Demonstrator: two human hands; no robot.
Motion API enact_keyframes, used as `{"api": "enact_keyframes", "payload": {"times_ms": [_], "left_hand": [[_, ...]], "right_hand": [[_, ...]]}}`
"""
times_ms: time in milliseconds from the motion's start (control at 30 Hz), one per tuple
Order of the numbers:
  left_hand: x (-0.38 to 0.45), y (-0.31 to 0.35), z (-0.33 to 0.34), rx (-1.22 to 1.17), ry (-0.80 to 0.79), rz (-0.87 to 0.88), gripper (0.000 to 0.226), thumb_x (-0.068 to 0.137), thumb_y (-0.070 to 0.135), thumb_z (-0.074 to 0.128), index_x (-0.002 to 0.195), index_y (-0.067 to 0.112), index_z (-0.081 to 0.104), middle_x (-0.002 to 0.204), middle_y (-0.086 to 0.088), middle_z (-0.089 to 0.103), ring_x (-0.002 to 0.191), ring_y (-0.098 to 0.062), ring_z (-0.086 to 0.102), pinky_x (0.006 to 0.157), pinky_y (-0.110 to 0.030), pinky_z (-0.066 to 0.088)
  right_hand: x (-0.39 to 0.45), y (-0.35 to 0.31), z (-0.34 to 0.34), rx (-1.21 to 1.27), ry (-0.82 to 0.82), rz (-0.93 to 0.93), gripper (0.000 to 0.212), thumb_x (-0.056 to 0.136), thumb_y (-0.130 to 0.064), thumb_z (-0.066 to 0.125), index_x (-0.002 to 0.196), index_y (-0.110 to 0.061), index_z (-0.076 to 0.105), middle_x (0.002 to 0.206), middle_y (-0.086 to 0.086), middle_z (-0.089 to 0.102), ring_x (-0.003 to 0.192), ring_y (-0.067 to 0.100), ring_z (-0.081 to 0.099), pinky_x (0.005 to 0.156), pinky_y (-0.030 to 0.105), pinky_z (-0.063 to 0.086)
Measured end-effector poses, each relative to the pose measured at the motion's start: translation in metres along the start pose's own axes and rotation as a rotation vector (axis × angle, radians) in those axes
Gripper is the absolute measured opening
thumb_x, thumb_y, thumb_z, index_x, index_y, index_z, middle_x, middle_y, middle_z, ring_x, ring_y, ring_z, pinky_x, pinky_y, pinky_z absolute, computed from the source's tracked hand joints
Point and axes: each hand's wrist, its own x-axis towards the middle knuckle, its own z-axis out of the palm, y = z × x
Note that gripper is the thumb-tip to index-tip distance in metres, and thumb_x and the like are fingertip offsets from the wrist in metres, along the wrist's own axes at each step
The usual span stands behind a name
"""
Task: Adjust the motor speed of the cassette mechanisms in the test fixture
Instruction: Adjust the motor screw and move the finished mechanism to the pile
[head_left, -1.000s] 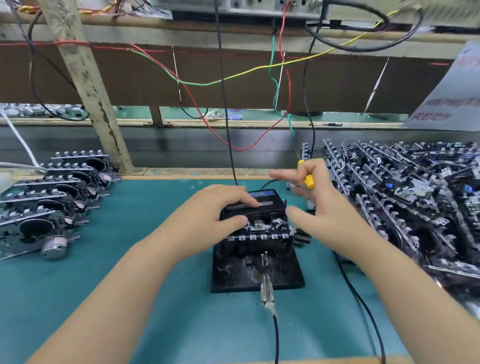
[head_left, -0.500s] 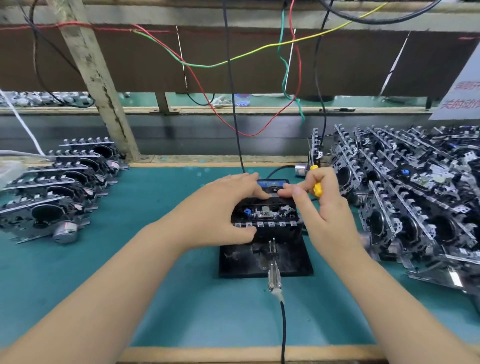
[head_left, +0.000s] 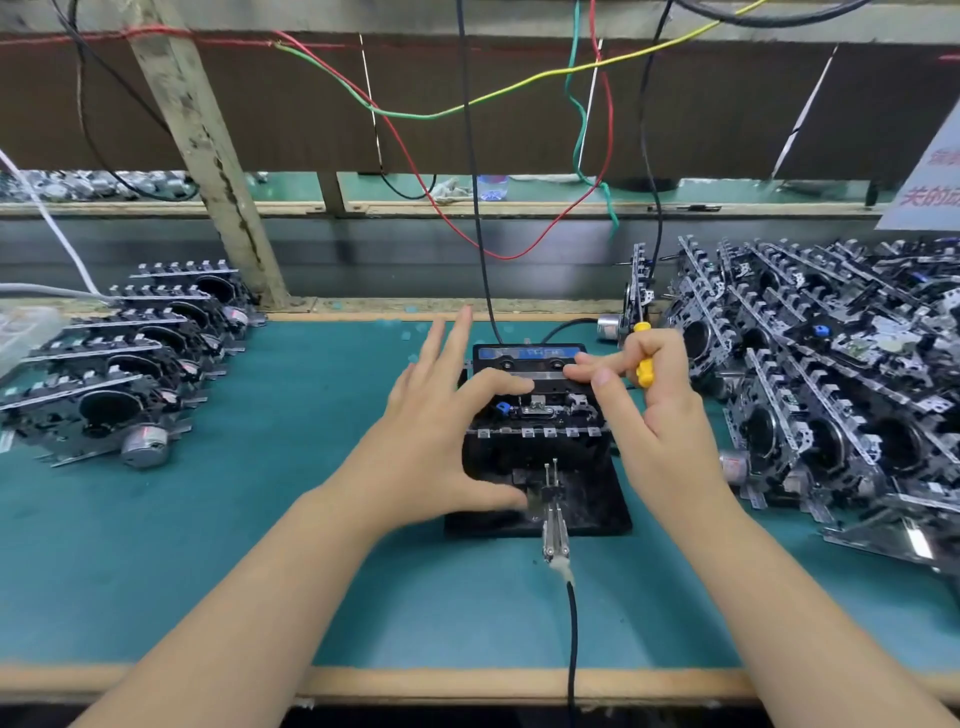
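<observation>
Lifting off the cassette mechanism (head_left: 535, 410) since before — left hand (head_left: 441, 415) (fingers splayed), right hand (head_left: 660, 415) gripping screwdriver (head_left: 643, 361).

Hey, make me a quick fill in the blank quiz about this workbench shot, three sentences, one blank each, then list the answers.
1. The right hand holds a small screwdriver whose handle is ____ in colour.
2. The cassette mechanism under test sits on a black fixture that rests on a ____ mat.
3. The larger, untidy heap of mechanisms lies on the person's ____ side.

Answers: yellow; green; right
</observation>
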Motion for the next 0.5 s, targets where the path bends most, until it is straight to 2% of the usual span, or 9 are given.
{"api": "enact_keyframes", "payload": {"times_ms": [100,233,300,500], "left_hand": [[-0.005,0.011,0.014,-0.126,0.051,-0.079,0.093,0.05,0.066,0.086,0.128,0.054,0.037,0.165,0.012,-0.025,0.155,-0.017,-0.012,0.12,-0.058,0.024],[0.0,0.021,0.031,-0.345,0.204,-0.187,0.073,0.059,0.039,0.092,0.114,0.053,0.046,0.169,0.006,-0.001,0.152,0.004,-0.002,0.114,-0.045,0.035],[0.002,0.02,0.036,-0.392,0.27,-0.195,0.068,0.06,0.035,0.092,0.108,0.056,0.048,0.168,0.007,0.01,0.149,0.01,0.006,0.109,-0.036,0.036],[0.003,0.015,0.046,-0.422,0.355,-0.164,0.069,0.06,0.029,0.094,0.111,0.053,0.053,0.166,0.016,0.015,0.147,-0.002,0.027,0.108,-0.027,0.033]], "right_hand": [[-0.001,0.001,0.0,0.016,0.0,0.001,0.016,0.106,-0.019,0.045,0.102,-0.032,0.036,0.104,-0.004,0.074,0.114,-0.003,0.064,0.092,0.014,0.044],[-0.004,0.006,0.0,0.05,0.0,-0.008,0.008,0.105,-0.013,0.045,0.107,-0.016,0.038,0.105,-0.005,0.075,0.12,0.005,0.063,0.105,0.037,0.045],[-0.004,0.009,0.0,0.053,0.003,-0.007,0.009,0.103,-0.012,0.045,0.108,-0.013,0.038,0.106,-0.005,0.074,0.121,0.006,0.062,0.107,0.043,0.045],[-0.004,0.012,0.001,0.088,-0.019,0.003,0.011,0.102,-0.008,0.042,0.109,-0.015,0.037,0.11,-0.007,0.073,0.125,0.008,0.06,0.109,0.04,0.044]]}}
